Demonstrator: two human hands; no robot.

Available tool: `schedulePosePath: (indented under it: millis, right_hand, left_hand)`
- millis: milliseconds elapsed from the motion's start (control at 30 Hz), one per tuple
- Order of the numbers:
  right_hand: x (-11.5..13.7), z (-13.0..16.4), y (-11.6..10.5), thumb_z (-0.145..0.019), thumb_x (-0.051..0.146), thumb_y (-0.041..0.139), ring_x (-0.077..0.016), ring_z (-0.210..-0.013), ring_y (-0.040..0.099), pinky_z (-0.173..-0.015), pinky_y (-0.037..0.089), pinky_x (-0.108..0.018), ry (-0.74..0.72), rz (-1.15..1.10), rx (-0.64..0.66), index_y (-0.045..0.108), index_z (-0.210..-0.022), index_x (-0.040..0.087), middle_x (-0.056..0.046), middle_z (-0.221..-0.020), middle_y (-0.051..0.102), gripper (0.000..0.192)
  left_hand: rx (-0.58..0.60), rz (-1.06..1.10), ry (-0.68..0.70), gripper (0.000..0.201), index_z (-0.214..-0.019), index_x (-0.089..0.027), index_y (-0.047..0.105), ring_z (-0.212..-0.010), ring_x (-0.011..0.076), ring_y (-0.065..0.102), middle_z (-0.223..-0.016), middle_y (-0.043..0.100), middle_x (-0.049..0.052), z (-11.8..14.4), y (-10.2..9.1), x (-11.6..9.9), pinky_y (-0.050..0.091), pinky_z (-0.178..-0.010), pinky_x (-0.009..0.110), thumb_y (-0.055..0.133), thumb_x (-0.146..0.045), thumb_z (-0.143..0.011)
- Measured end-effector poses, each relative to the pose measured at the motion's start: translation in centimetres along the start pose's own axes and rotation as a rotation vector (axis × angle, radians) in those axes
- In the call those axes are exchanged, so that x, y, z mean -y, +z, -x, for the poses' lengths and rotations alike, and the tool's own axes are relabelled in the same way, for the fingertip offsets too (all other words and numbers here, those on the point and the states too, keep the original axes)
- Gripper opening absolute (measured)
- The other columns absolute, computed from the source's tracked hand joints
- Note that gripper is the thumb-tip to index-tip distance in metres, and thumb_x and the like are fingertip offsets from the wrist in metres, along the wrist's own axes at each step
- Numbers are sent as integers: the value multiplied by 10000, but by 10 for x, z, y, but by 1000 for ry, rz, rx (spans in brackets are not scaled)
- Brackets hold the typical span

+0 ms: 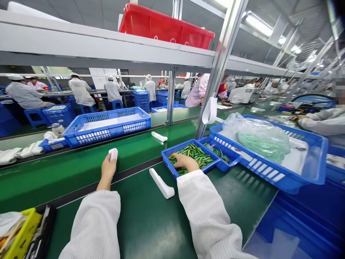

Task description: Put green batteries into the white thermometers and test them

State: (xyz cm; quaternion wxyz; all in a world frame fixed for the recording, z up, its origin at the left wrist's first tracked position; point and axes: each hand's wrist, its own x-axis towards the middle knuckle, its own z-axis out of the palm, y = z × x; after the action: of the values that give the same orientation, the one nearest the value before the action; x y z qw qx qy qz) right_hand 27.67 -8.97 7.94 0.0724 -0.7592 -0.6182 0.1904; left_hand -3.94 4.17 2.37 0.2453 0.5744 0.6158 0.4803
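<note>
My left hand is closed around a white plastic device, raised over the green conveyor belt. My right hand reaches into a blue tray of small green batteries. Its fingers curl down among them, with something orange at one fingertip; whether a battery is between them is hidden. On the dark green work surface, between my forearms, lies a long white handheld casing. Another white casing rests farther off on the belt. A smaller blue bin with some batteries adjoins the tray.
A large blue basket with clear bags stands at right. Across the belt is another blue basket. A metal post rises behind the battery tray, and a shelf overhead carries a red bin. A yellow container sits lower left. Co-workers sit beyond.
</note>
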Motion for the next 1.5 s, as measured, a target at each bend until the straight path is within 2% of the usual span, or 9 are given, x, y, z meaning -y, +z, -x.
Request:
schedulePosePath:
  millis: [100, 267, 467, 567, 733, 867, 1000, 1200, 1500]
  right_hand:
    - [-4, -7, 4, -904, 290, 666, -235, -1102, 587, -953, 498, -448, -1, 19, 49, 582, -1212, 137, -102, -1231, 589, 354]
    - [-9, -11, 7, -928, 291, 635, -200, -983, 621, -884, 533, -409, -34, -8, 63, 575, -1208, 139, -80, -1131, 619, 324]
    - [-6, -10, 5, -959, 283, 589, -191, -987, 619, -884, 533, -397, -63, -76, 9, 606, -1143, 136, -75, -1117, 623, 236]
    - [-7, -10, 6, -959, 287, 592, -173, -907, 637, -832, 552, -371, -53, -113, 10, 617, -1109, 129, -62, -1039, 643, 219]
    - [-10, -12, 7, -964, 278, 581, -203, -1032, 616, -926, 513, -417, -66, -180, -121, 608, -1138, 128, -76, -1113, 633, 231]
    - [-9, -12, 6, -992, 287, 528, -211, -1064, 612, -960, 491, -432, -32, -237, -194, 580, -1193, 124, -88, -1134, 632, 264]
    - [-8, -10, 5, -1002, 290, 509, -199, -1024, 631, -936, 505, -410, -4, -312, -182, 569, -1221, 126, -89, -1126, 641, 280]
    - [-10, -9, 6, -983, 286, 549, -178, -941, 648, -857, 540, -367, 4, -424, -142, 594, -1194, 142, -73, -1084, 654, 260]
    - [-16, -14, 1, -1000, 287, 512, -161, -860, 642, -806, 545, -347, 81, -588, -280, 563, -1189, 114, -72, -1031, 642, 261]
  left_hand:
    - [-20, -77, 9, 596, -1405, -86, 470, -1197, 335, 565, -1320, 571, 208, 0, 4, 11, 443, -1021, 484, 482, -124, -810]
    - [-45, -192, 84, 618, -1440, -46, 421, -1180, 375, 564, -1295, 565, 245, 7, 4, 16, 436, -1020, 522, 453, -70, -823]
    - [-101, -291, 309, 499, -1383, -47, 453, -1341, 322, 388, -1365, 472, 212, 19, 14, -4, 288, -1160, 481, 418, -133, -893]
    - [37, -332, 416, 444, -1349, -105, 481, -1322, 251, 423, -1381, 464, 156, 20, 45, -24, 342, -1144, 412, 430, -118, -908]
    - [303, -467, 443, 386, -1270, -142, 543, -1266, 275, 471, -1380, 477, 124, 7, 119, -60, 420, -1056, 507, 608, -231, -900]
    - [370, -562, 370, 482, -1340, -165, 489, -1261, 299, 463, -1433, 413, 136, -4, 164, -82, 430, -1035, 529, 623, -305, -899]
    - [376, -599, 343, 599, -1442, -192, 371, -1284, 322, 432, -1494, 316, 153, -13, 186, -95, 412, -1046, 546, 606, -327, -908]
    - [388, -587, 308, 419, -1257, -162, 552, -1326, 320, 373, -1474, 355, 116, -20, 184, -94, 371, -1074, 552, 654, -291, -870]
    - [346, -220, 189, 308, -1139, -128, 598, -1179, 255, 519, -1274, 539, 110, -2, 123, -82, 460, -994, 481, 624, -320, -899]
